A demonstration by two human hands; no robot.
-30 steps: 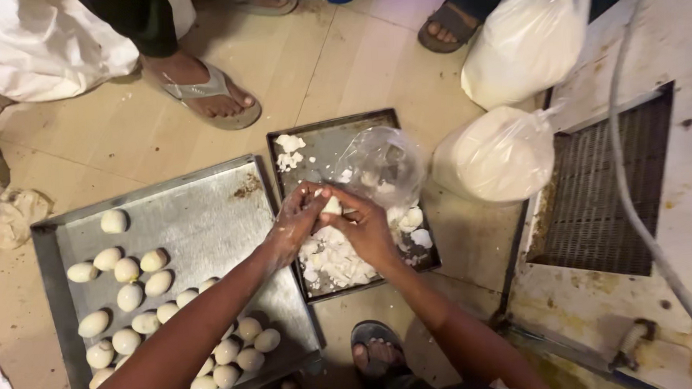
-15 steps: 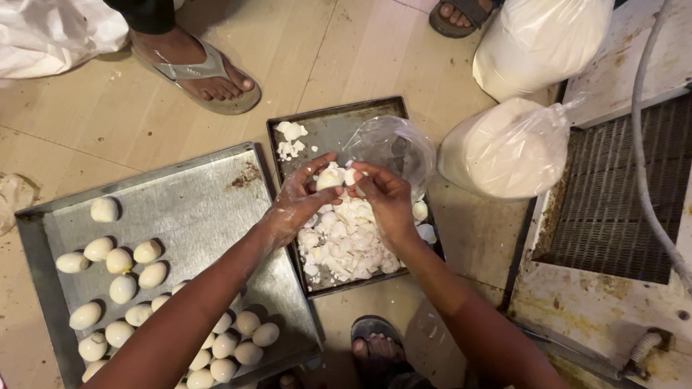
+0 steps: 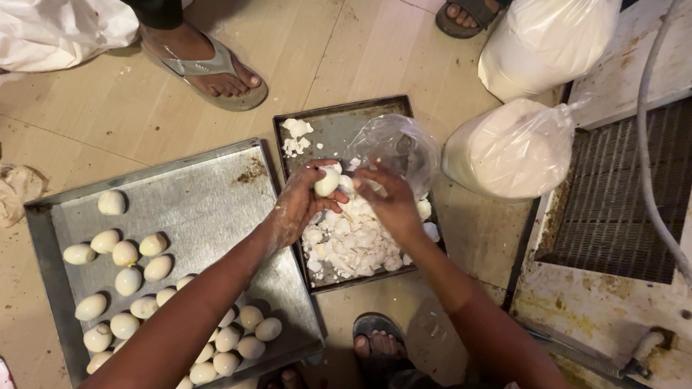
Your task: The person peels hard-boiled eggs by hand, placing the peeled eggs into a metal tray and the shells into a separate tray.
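My left hand (image 3: 299,201) holds a pale boiled egg (image 3: 328,183) over a small dark tray (image 3: 336,126) on the floor. My right hand (image 3: 390,202) is at the egg's right side, fingers picking at its shell. Below both hands a heap of white eggshell pieces (image 3: 349,240) fills the tray. A crumpled clear plastic bag (image 3: 396,147) lies on the tray's far right part. To the left, a large grey metal tray (image 3: 200,199) carries several peeled eggs (image 3: 127,280) along its left and near side.
Two tied plastic bags of white powder, one (image 3: 513,146) beside the small tray and one (image 3: 551,30) behind it. A metal floor grate (image 3: 630,192) and a hose (image 3: 652,184) on the right. Other people's sandalled feet (image 3: 203,61) stand at the top. My own foot (image 3: 378,343) is below.
The view has shifted slightly. Both hands stay over the shell tray, turning the egg while peeling; the egg now shows more clearly in my left hand.
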